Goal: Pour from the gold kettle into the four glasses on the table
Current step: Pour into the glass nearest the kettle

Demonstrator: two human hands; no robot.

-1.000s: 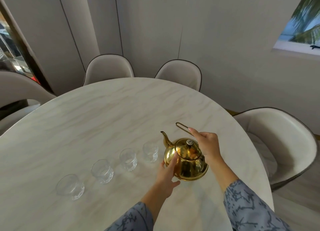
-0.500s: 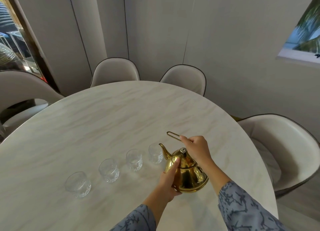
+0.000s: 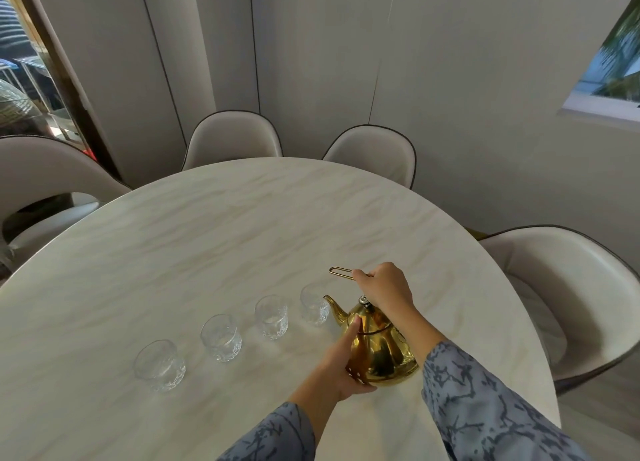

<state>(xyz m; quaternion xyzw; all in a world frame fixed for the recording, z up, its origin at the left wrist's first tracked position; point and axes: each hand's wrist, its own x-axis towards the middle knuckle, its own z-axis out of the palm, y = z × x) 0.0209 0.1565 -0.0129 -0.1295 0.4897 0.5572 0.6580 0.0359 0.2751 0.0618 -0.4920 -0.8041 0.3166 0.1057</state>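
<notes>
A shiny gold kettle (image 3: 382,349) is tilted slightly with its spout toward the nearest glass (image 3: 314,304). My right hand (image 3: 382,284) grips the kettle's wire handle (image 3: 341,273) from above. My left hand (image 3: 341,367) presses flat against the kettle's left side and base. Several clear textured glasses stand in a diagonal row on the marble table (image 3: 207,239): a second glass (image 3: 272,317), a third glass (image 3: 221,337) and the leftmost glass (image 3: 159,365). No liquid stream is visible at the spout.
Cream upholstered chairs ring the oval table: two at the far side (image 3: 235,138) (image 3: 374,155), one at right (image 3: 568,287), one at left (image 3: 41,176). The table's right edge curves close behind the kettle.
The kettle has come closer to the nearest glass and tipped more upright toward it. My right hand closed fully round the handle, and my left hand slid along the kettle's side.
</notes>
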